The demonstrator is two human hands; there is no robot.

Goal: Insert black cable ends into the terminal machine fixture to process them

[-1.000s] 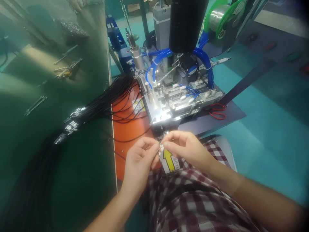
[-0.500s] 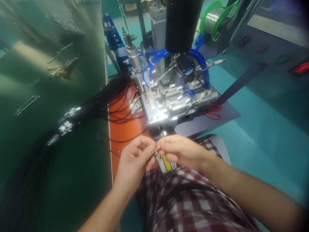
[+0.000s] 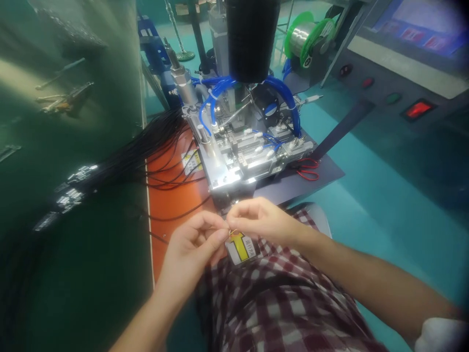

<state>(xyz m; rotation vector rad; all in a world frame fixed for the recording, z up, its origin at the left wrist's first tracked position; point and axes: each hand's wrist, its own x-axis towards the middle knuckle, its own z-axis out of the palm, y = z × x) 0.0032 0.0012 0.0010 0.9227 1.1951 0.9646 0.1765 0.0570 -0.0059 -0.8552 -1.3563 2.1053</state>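
- The left hand (image 3: 192, 247) comes up from the lower left, forearm angled toward the machine (image 3: 242, 151), fingers curled and thumb pressed against the forefinger in a pinch.
- The right hand (image 3: 258, 220) reaches in from the lower right, its forearm lying across the checked shirt (image 3: 278, 303); its knuckles are up and its thumb and forefinger are pinched together.
- The fingertips of both hands meet just below the front edge of the machine, and both pinch the same small wire end (image 3: 231, 231).
- The wire end is very small: a thin reddish-yellow strand shows between the fingertips, and its finer detail cannot be made out.
- Just below the wire end, and so below the machine, a white label with a yellow arrow (image 3: 242, 248) sits partly hidden under the hands.
- Left of the machine, an orange pad (image 3: 172, 195) lies on the counter (image 3: 91, 254), and a bundle of black cables (image 3: 139, 151) fans across it toward the machine's left side.
- On the machine, blue hoses (image 3: 216, 90) loop over the metal block; red-handled scissors (image 3: 306, 168) lie at its right corner.
- Behind the machine to the right stands a green spool (image 3: 308, 36).
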